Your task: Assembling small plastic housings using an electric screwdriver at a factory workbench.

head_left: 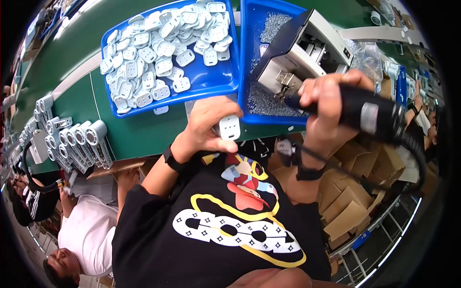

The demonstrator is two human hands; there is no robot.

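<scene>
My left hand (204,122) is closed on a small white plastic plate (230,127) with rounded corners, several holes and a slot, held over the front edge of the green table (139,134). Fingers of my right hand (324,105) wrap round a thick black electric screwdriver (367,113). Its tip points left, at the metal outlet of a screw feeder (283,72); whether a screw is on it I cannot tell. The feeder stands tilted in a blue tray (244,91) among loose screws (269,102). Beside it, another blue tray (211,84) holds a heap of similar white plates (144,55).
Several white round-headed plastic housings (89,137) stand in rows on the left of the table. A co-worker in a white shirt (89,221) is at lower left. Cardboard boxes (350,206) lie at lower right. The screwdriver's black cable (421,165) loops down at the right.
</scene>
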